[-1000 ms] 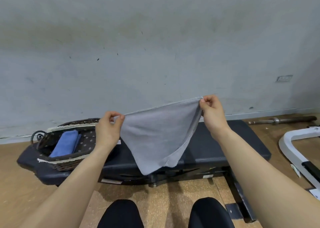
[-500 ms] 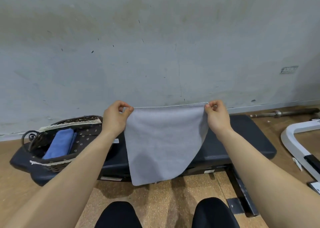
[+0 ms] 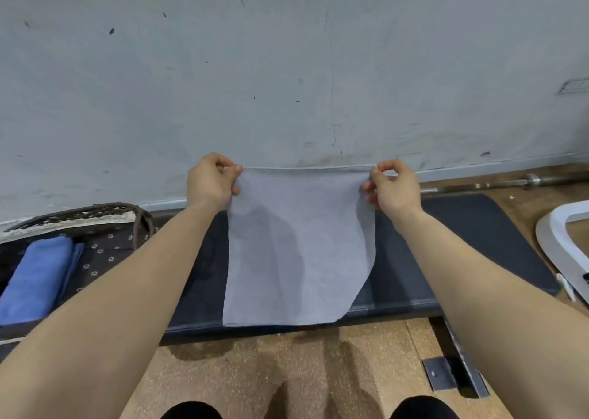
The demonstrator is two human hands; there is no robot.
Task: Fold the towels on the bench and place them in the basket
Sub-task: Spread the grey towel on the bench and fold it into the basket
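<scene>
A grey towel hangs flat in front of me over the black padded bench. My left hand pinches its top left corner and my right hand pinches its top right corner, so the top edge runs straight between them. The towel's lower edge reaches the bench's front edge. At the left end of the bench stands a dark wicker basket with a patterned lining, and a folded blue towel lies inside it.
A grey wall rises just behind the bench. A metal barbell lies on the wooden floor at the wall's foot on the right. A white frame stands at the right edge. My dark knees show at the bottom.
Both hands spread the towel from a slack, sagging drape into a flat sheet with a straight top edge. The view has moved closer to the bench.
</scene>
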